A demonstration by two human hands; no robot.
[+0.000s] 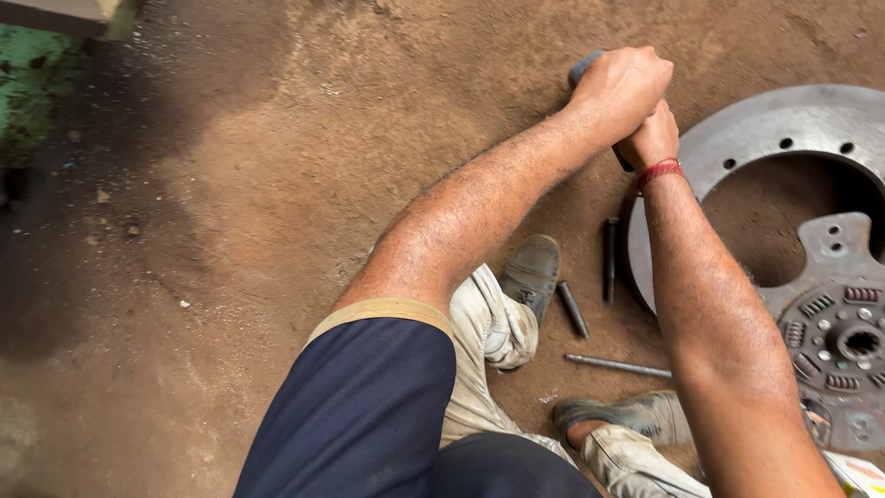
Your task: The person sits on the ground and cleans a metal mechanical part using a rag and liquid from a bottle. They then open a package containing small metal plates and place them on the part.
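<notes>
1. Head view: my left hand (623, 85) is clenched around a dark tool handle (584, 66), just beyond the grey metal disc (737, 152).
2. My right hand (652, 136) sits under the left one, closed on the same handle, touching it.
3. Three dark rods (609, 258) lie on the dirt floor (258, 184) beside the disc's near edge, by my shoes (531, 269).
4. A clutch plate (843, 323) rests on the disc.
</notes>
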